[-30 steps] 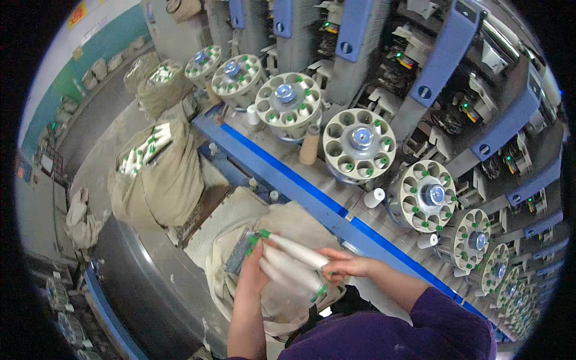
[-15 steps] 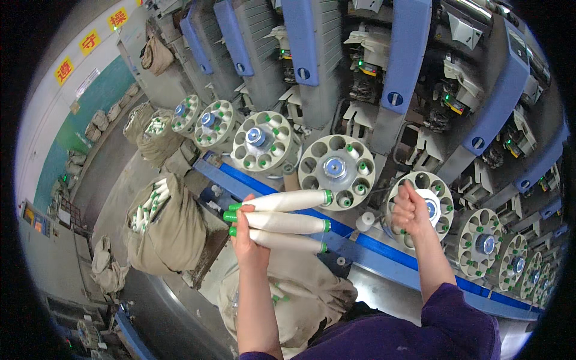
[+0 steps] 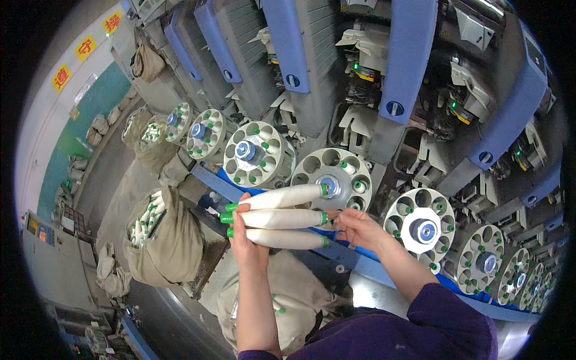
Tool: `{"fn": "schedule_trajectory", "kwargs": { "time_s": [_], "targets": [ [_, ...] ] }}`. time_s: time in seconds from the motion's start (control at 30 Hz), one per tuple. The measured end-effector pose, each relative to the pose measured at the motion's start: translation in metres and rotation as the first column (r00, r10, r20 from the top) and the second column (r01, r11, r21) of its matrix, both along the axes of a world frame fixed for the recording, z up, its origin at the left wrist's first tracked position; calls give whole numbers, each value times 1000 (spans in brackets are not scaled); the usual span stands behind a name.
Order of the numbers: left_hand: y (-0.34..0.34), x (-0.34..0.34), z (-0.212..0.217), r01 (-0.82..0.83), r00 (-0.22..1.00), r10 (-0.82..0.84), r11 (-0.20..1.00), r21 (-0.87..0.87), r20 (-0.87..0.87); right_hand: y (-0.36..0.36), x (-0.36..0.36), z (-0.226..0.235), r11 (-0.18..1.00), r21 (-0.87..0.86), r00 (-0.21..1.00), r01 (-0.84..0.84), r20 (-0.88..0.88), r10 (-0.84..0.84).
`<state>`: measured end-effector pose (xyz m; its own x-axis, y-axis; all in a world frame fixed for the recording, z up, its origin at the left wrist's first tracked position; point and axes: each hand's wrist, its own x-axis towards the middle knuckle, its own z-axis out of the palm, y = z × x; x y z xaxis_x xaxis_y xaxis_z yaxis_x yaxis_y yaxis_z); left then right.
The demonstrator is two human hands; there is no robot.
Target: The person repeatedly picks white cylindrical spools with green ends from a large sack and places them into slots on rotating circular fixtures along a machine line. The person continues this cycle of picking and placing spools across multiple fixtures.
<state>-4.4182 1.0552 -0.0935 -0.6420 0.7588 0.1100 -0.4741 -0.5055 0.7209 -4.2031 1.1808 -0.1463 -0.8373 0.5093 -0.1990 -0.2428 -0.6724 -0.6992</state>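
Note:
My left hand (image 3: 247,249) is closed around the green-tipped ends of three white yarn bobbins, fanned out side by side: an upper bobbin (image 3: 282,197), a middle bobbin (image 3: 279,218) and a lower bobbin (image 3: 285,238). They point to the right, each with a green tip at its far end. Beside the middle bobbin's right tip is my right hand (image 3: 360,231), its thumb and fingers pinched together. Whatever that pinch holds is too small to make out. Behind the bobbins stands a round bobbin magazine (image 3: 344,185), partly covered by them, with bobbins in some of its holes.
More magazines line a blue rail, among them one at right with a white hub (image 3: 436,227). Tall machine units with blue panels (image 3: 408,60) rise behind. A cloth sack (image 3: 171,255) of bobbins stands at left; another sack (image 3: 306,300) sits below my hands.
My right hand has come left from the magazine at right to the bobbins' right tips. My left hand keeps its hold on the three bobbins. The view has shifted slightly.

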Motion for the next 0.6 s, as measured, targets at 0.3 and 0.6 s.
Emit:
{"fn": "schedule_trajectory", "kwargs": {
  "time_s": [0.3,0.6],
  "targets": [
    [24,-17,-21,64,993,-59,997,-48,100,39,6,-8,985,-130,993,111,-19,-114],
    [104,-59,-36,-159,820,10,965,-210,-572,69,9,2,818,516,922,254,127,-366]
  ]
}}
